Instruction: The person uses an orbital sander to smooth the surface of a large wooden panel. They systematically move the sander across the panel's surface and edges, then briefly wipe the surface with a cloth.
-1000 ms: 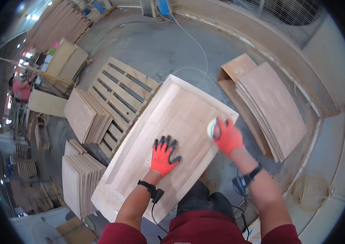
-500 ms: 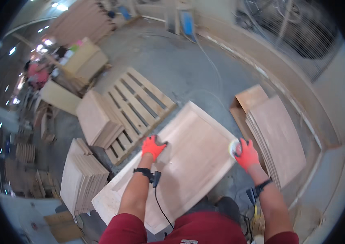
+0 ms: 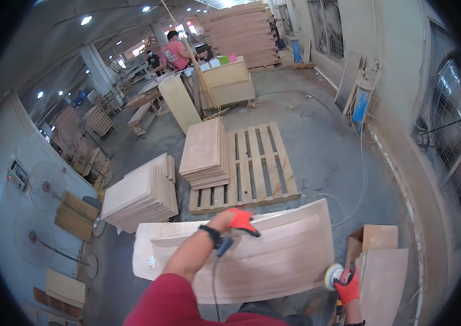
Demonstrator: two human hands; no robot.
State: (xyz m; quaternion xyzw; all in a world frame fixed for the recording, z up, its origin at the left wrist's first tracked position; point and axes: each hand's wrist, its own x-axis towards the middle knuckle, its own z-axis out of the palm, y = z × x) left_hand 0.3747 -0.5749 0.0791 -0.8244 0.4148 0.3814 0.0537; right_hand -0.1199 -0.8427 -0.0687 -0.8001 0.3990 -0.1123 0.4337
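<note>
A pale wooden panel (image 3: 279,255) with a raised border lies in front of me on a lighter board (image 3: 144,239). My left hand (image 3: 243,221), in an orange glove, is bent over the panel's far raised edge, with some fingers hidden. At the panel's near right corner, my right hand (image 3: 348,285), gloved the same way, grips a small round power sander (image 3: 333,276) with a pale yellow pad. The sander is at the panel's edge; whether it touches the wood I cannot tell. A small white object (image 3: 152,263) sits on the lighter board's left end.
Stacked panels stand left (image 3: 133,201) and on a slatted pallet (image 3: 263,157) beyond. An open cardboard box (image 3: 382,236) and leaning panels (image 3: 385,282) are close on my right. A hose (image 3: 362,174) trails over the floor. Pedestal fans (image 3: 46,187) stand left; people work far back.
My view has tilted up and turned, so the panel appears lower and more level. Both hands stay at about the same parts of the panel, the right still holding the sander.
</note>
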